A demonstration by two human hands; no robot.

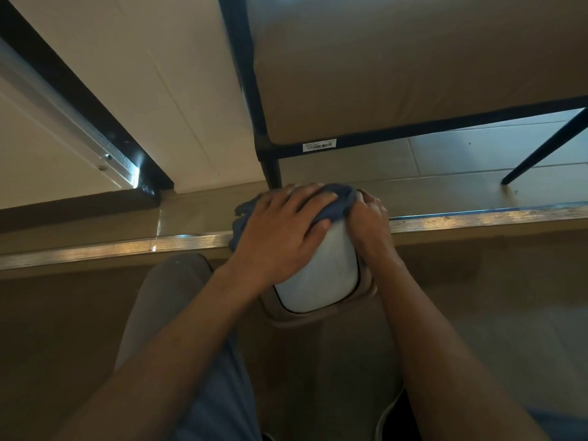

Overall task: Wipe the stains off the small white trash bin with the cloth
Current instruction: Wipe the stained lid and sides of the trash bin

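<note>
The small white trash bin (331, 268) lies tipped, its tan rim (305, 319) toward me and its base pointing away. A dark blue cloth (339, 200) is draped over the far end of the bin. My left hand (280, 230) lies spread over the cloth and the bin's upper side, fingers pressing the cloth down. On the bin's right side, my right hand (370, 218) has its fingers curled round the bin's far edge and the cloth there. Most of the bin's far end is hidden under hands and cloth.
A metal floor strip (477, 218) runs left to right under the bin. A tan cushioned seat on a black frame (270, 148) stands just beyond, with a slanted black leg (541, 151) at the right. A sliding-door track (79, 122) lies at the left. My knee (165, 300) is below.
</note>
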